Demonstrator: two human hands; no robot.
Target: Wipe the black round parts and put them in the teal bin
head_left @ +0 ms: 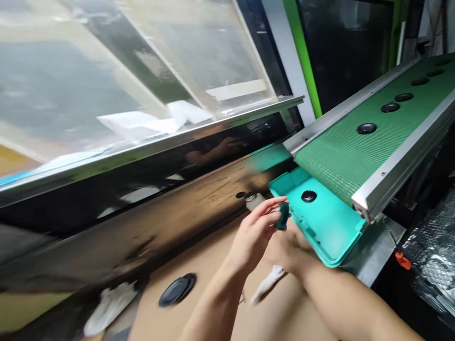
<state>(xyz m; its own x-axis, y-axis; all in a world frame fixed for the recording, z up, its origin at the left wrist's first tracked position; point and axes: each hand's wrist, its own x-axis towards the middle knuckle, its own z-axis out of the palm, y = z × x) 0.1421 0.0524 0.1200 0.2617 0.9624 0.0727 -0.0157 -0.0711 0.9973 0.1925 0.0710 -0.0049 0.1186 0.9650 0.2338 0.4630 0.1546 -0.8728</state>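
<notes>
My left hand [256,226] is closed, thumb and fingers pinching a dark round disc [283,216] by its edge above the cardboard. My right hand [288,240] is just behind and below it, close to the near rim of the turquoise tray [341,239]. It is blurred and partly covered, so its fingers do not show clearly. A black ringed disc [309,196] lies in the tray. On the brown cardboard [199,322], to the left of my forearm, rest black discs [177,290] that overlap.
A green conveyor belt [341,147] with several black discs ends above the tray. A small bottle [253,201] stands behind my left hand. A white cloth-like thing [268,283] lies on the cardboard, and a pale glove-like thing [110,305] lies at left. Behind is a machine window [213,52].
</notes>
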